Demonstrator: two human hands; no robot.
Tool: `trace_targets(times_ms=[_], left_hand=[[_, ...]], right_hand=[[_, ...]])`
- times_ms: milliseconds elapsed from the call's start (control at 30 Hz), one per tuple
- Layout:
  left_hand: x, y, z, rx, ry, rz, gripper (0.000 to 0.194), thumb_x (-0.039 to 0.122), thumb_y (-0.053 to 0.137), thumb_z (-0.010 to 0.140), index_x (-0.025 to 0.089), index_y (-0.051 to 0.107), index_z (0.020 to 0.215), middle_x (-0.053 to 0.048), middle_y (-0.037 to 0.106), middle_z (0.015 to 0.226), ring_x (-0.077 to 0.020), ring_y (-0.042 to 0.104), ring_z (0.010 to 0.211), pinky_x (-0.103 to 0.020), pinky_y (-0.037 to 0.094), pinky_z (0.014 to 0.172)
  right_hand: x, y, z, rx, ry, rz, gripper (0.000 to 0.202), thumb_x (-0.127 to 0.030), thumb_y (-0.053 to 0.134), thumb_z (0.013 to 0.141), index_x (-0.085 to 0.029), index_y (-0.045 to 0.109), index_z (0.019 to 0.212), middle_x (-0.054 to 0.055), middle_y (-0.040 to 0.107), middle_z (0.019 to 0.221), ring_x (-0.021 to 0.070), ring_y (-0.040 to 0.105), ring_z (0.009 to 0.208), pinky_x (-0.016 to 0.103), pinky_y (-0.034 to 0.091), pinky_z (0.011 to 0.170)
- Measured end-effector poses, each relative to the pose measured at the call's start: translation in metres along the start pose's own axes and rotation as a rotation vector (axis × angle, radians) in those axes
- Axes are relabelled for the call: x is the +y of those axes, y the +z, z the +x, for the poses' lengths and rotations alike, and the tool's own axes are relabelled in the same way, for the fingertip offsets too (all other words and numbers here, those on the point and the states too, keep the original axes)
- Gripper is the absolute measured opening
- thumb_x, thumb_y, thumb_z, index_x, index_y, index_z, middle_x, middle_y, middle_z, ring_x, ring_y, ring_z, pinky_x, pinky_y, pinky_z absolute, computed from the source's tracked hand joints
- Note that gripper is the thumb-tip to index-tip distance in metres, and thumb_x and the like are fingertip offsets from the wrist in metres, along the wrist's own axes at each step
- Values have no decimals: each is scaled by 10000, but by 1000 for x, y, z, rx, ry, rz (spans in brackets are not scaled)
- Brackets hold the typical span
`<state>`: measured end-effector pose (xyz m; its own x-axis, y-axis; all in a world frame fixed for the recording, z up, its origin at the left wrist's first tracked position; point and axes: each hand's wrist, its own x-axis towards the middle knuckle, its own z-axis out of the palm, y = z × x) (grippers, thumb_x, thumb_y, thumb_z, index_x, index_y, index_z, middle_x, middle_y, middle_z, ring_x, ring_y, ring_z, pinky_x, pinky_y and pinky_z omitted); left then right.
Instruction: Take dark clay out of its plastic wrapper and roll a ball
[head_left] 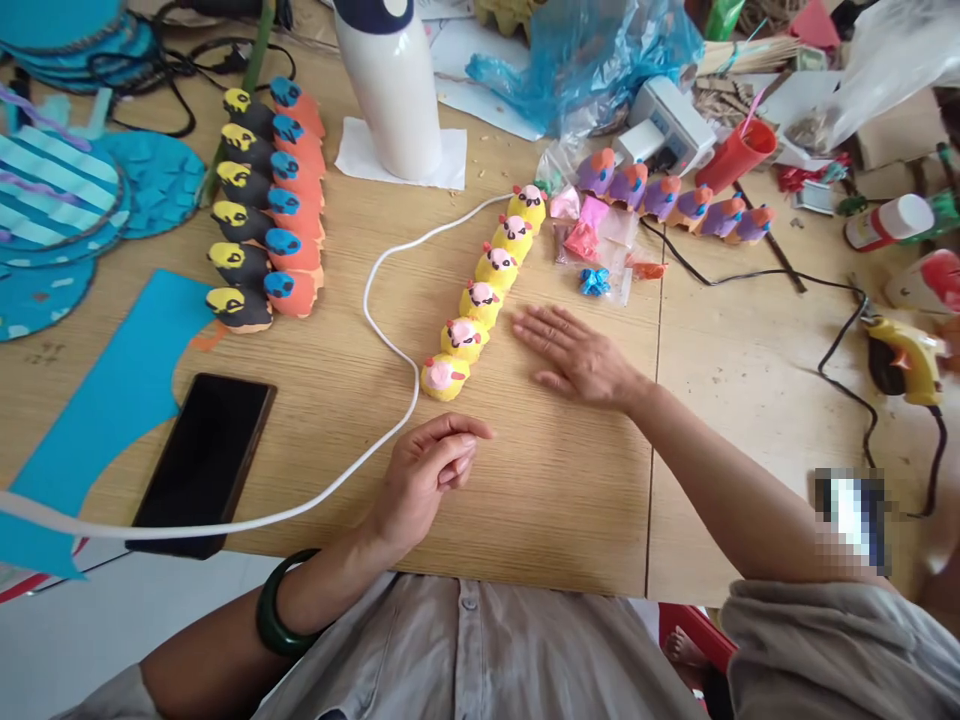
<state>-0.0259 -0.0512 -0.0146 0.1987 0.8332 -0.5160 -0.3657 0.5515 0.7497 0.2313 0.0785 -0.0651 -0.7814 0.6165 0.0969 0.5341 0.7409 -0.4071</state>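
Resting on the tabletop: both hands, bare, neither holding anything.
Right hand [581, 362]: flat, palm down, fingers spread and stretched out; grip fully open and empty.
Left hand [427, 470]: loosely curled, fingertips drawn toward the thumb, nothing seen between them (a green bangle [279, 608] on that wrist).
Yellow figures [484, 295]: six small painted ones with pink faces, set in a slanting row just beyond the right fingertips and to their left; close, contact not seen. Nearest end of the row just ahead of the left hand.
White cord [390, 345]: curving across the tabletop [540, 480], passing just left of the left hand and beside the yellow row.
Black phone [202, 462]: screen dark, well to the left of the left hand, the cord lying over its near end.
Black-and-yellow and orange-and-blue figures [264, 205]: two rows side by side, far left of both hands.
Purple figures [675, 198]: a row beyond the right hand, well apart.
White bottle [390, 85]: upright on a paper square, far ahead.
Yellow glue gun [904, 362]: well to the right of the right hand.
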Motion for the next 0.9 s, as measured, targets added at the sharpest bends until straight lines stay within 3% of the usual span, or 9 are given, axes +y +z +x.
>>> trace_targets(times_ms=[100,167,267,433,533,600,700,900], left_hand=[[-3,1,2,-12,-23,11,157,302,704,812,159,765,830,67,390,535,-49,266,473,-211,209,471],[-5,-1,3,-23,-31,40,159,299,696,827,160,768,852,62,400,547,-54,284,485,-214,218,479],[-6,-8,3,-11,-19,71,161,296,686,844,163,772,875,61,395,543,-64,298,496,-218,231,488],[-5,-14,3,-18,4,113,171,318,684,859,172,772,872,61,401,539,-71,323,493,-225,271,492],[-5,-14,3,-42,-13,152,183,336,694,866,174,778,876,54,413,536,-78,353,503,-228,285,494],[-7,-14,3,-40,-18,163,180,336,701,866,177,782,883,53,416,541,-78,358,508,-224,284,492],[-11,-16,2,-31,-5,171,169,331,700,878,186,785,898,55,410,545,-76,357,508,-220,285,493],[-18,-18,2,-25,15,236,189,340,685,907,186,790,941,48,421,560,-88,368,526,-229,301,498]], right_hand=[[15,-12,1,88,46,-18,678,-495,416,1052,-134,323,1620,147,369,1675,280,274,1599,559,262,1310],[7,-16,-7,140,43,-15,685,-491,420,1051,-159,286,1635,132,368,1681,277,248,1607,578,274,1303],[-32,-14,-36,145,-62,9,752,-490,485,1034,-176,204,1657,137,399,1665,272,267,1601,581,289,1294],[-110,2,-99,-27,-259,214,813,-539,547,1000,-112,273,1635,144,578,1537,242,346,1571,507,354,1276],[-123,11,-116,-106,-230,266,798,-547,566,987,-118,330,1617,115,582,1537,214,355,1568,446,338,1292],[-111,11,-115,-151,-202,229,774,-548,572,986,-157,346,1615,76,539,1580,205,322,1583,438,270,1321],[-72,2,-102,-162,-186,150,774,-575,546,993,-182,326,1623,67,452,1640,222,270,1602,462,181,1342],[26,-27,-60,-105,-172,68,704,-542,529,1008,-207,364,1605,93,402,1666,240,287,1594,506,232,1324]])
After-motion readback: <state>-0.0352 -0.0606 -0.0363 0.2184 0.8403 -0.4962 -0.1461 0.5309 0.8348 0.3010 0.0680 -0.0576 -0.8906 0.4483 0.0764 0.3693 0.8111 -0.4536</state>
